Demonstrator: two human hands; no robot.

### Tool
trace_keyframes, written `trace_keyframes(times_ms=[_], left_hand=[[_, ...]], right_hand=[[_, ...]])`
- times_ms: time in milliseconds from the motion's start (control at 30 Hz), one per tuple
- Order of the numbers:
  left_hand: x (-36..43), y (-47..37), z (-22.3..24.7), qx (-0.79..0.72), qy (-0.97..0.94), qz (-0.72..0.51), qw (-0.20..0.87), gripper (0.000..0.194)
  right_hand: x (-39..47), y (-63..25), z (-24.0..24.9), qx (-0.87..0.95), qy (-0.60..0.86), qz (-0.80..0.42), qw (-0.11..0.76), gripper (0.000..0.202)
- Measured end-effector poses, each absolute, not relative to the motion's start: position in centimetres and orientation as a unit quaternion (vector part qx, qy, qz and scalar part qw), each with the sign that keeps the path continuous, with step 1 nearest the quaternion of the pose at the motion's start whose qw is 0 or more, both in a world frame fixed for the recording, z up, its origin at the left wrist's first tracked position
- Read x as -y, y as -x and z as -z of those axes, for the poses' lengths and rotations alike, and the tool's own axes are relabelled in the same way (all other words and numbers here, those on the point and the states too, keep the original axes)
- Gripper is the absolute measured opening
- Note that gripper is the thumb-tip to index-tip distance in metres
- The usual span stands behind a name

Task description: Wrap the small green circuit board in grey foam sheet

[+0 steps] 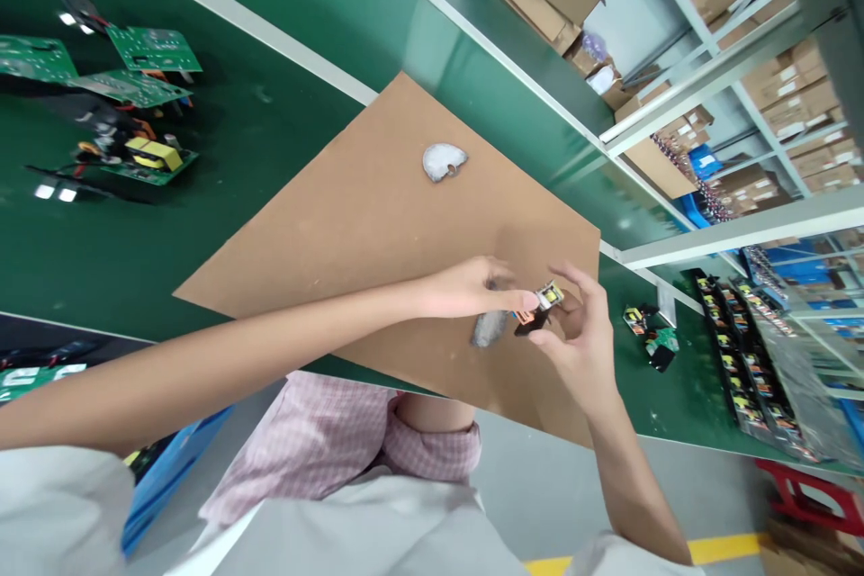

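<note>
Both arms are bare from the short white sleeves down, with nothing worn at either wrist. The left hand (465, 286) and right hand (580, 337) are ungloved, no rings on the fingers (519, 299). Pink-and-white checked cloth covers the lap.

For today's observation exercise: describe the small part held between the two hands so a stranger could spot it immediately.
Find the brown cardboard sheet on the green bench. Above its near right corner, the left hand and right hand pinch a small component. Unlike the grey lumps nearby, it is black with a yellow top.

Bright overhead light; glare on green table (283, 135); edges perhaps warped.
</note>
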State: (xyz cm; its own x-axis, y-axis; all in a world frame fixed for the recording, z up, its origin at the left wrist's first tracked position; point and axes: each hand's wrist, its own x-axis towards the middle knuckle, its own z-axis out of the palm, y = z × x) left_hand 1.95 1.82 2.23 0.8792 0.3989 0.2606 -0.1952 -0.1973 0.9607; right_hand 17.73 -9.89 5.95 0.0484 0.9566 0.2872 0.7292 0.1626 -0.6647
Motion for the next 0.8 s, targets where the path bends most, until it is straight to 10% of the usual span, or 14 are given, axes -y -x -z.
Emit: trace_keyframes(times_ms=[267, 800], left_hand=[[-1.95, -2.27, -2.23, -0.132, -0.558, -0.176, 0.800, 0.057], [-1.69, -2.44, -1.59, -0.103, -0.551, -0.171, 0.810, 0.057]], right_hand=[[9.90, -17.29, -5.22, 0.781, 0.528, 0.212, 0.259, 0.062], [9.08, -17.11, -5.38, 0.734, 0.560, 0.161, 0.349, 0.037]])
